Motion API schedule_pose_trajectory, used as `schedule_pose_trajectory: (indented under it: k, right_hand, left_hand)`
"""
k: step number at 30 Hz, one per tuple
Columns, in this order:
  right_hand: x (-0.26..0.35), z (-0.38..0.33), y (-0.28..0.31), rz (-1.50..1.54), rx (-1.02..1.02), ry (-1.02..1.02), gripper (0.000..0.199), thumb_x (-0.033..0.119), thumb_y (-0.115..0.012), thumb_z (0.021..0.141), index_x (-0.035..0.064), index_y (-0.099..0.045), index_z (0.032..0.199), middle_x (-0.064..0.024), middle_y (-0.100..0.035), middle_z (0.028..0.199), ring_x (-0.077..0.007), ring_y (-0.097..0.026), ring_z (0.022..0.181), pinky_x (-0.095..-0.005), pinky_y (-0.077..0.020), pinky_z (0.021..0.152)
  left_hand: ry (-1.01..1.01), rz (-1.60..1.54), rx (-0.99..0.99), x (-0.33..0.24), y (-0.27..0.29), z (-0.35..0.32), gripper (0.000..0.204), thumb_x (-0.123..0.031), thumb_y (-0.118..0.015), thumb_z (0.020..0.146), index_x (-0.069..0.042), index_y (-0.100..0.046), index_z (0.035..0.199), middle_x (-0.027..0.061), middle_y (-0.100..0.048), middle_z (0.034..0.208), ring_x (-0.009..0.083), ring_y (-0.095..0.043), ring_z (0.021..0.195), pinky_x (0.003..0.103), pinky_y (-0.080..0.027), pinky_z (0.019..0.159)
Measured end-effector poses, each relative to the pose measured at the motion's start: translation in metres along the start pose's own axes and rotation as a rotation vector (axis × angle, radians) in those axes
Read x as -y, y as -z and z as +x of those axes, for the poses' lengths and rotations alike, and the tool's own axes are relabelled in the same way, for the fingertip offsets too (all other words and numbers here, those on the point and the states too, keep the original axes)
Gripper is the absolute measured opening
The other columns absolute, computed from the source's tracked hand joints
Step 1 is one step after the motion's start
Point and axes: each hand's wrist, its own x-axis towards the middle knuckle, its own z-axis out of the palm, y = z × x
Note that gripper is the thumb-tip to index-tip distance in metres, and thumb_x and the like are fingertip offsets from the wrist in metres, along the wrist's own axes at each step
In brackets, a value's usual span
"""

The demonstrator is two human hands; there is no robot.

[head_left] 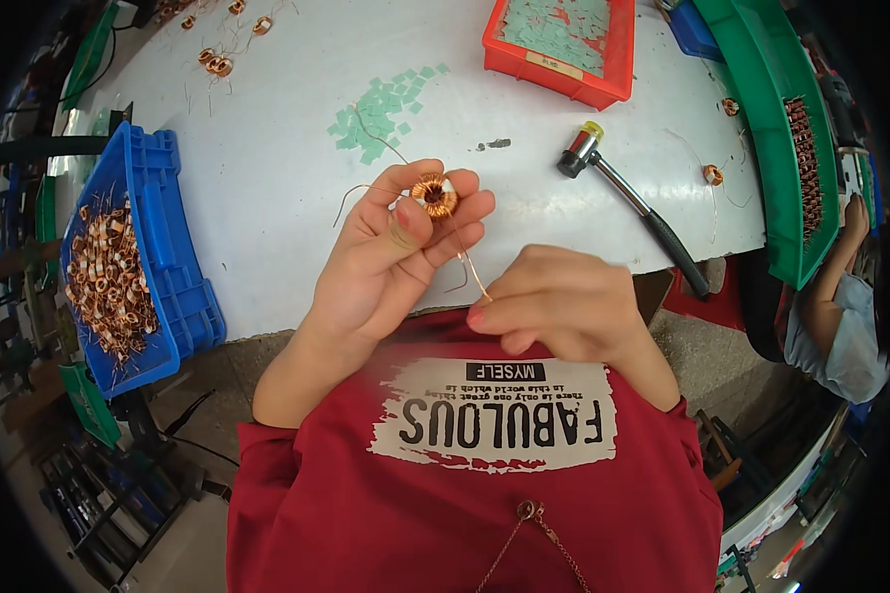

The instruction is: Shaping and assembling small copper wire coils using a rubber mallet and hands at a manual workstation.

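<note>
My left hand is closed around a toroidal coil, a ring wound with copper wire that has white patches on it. The ring's hole faces up between thumb and fingers. Loose wire ends stick out from it on several sides. Lower and to the right, my right hand pinches the end of a copper wire that runs down from the coil. Beyond my left hand, small pale green squares lie scattered on the white table.
A blue crate full of coils stands at the left. At the back is a red tray of green squares. A hammer lies on the right, near a green bin. Single coils rest nearby. Another person's arm shows far right.
</note>
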Motion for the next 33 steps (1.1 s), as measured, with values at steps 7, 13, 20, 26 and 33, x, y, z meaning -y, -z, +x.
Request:
schedule_pose_trajectory:
  k: [7, 13, 20, 26, 33]
  right_hand:
    - [-0.007, -0.004, -0.001, -0.392, 0.018, 0.2, 0.023, 0.006, -0.072, 0.073, 0.0007, -0.069, 0.095, -0.0082, -0.066, 0.094, -0.0164, -0.058, 0.07, -0.0254, -0.0498, 0.061]
    - [-0.013, -0.01, -0.007, -0.728, 0.044, 0.282, 0.019, 0.008, -0.068, 0.078, -0.0006, -0.064, 0.095, -0.0085, -0.061, 0.089, -0.0163, -0.053, 0.064, -0.0262, -0.0469, 0.058]
    - [-0.012, -0.008, 0.01, -0.552, -0.037, 0.169, 0.023, 0.019, -0.057, 0.088, -0.0007, -0.064, 0.097, -0.0045, -0.058, 0.076, -0.0127, -0.049, 0.06, -0.0228, -0.0389, 0.054]
    - [-0.007, 0.055, 0.044, 0.432, -0.172, -0.762, 0.034, 0.02, -0.042, 0.094, -0.0032, -0.065, 0.085, -0.0028, -0.048, 0.057, -0.0077, -0.036, 0.048, -0.0178, -0.0265, 0.044]
    - [-0.025, 0.084, 0.054, 0.569, 0.653, -0.779, 0.028, 0.011, -0.047, 0.092, -0.004, -0.064, 0.076, -0.0064, -0.051, 0.056, -0.0052, -0.034, 0.043, -0.0168, -0.0237, 0.038]
  left_hand:
    - [-0.072, -0.068, 0.03, 0.002, -0.006, 0.001, 0.037, -0.013, -0.057, 0.092, -0.004, -0.045, 0.125, 0.0196, -0.054, 0.122, 0.0292, -0.057, 0.113, 0.035, -0.049, 0.096]
    - [-0.035, 0.106, 0.005, -0.004, -0.018, 0.005, 0.035, -0.011, -0.056, 0.092, -0.001, -0.044, 0.124, 0.0196, -0.056, 0.119, 0.0272, -0.059, 0.11, 0.032, -0.051, 0.09]
    - [-0.012, 0.463, -0.017, -0.014, -0.033, 0.003, 0.035, -0.004, -0.059, 0.09, 0.0, -0.041, 0.12, 0.0215, -0.059, 0.114, 0.0266, -0.063, 0.101, 0.028, -0.05, 0.084]
    - [0.065, 0.591, 0.094, -0.002, -0.03, -0.005, 0.035, 0.007, -0.06, 0.084, -0.001, -0.037, 0.108, 0.0206, -0.063, 0.105, 0.0272, -0.065, 0.097, 0.03, -0.052, 0.081]
    - [0.253, 0.788, -0.003, 0.002, -0.041, -0.007, 0.034, 0.005, -0.061, 0.082, -0.005, -0.031, 0.095, 0.0172, -0.065, 0.095, 0.0213, -0.065, 0.091, 0.026, -0.05, 0.077]
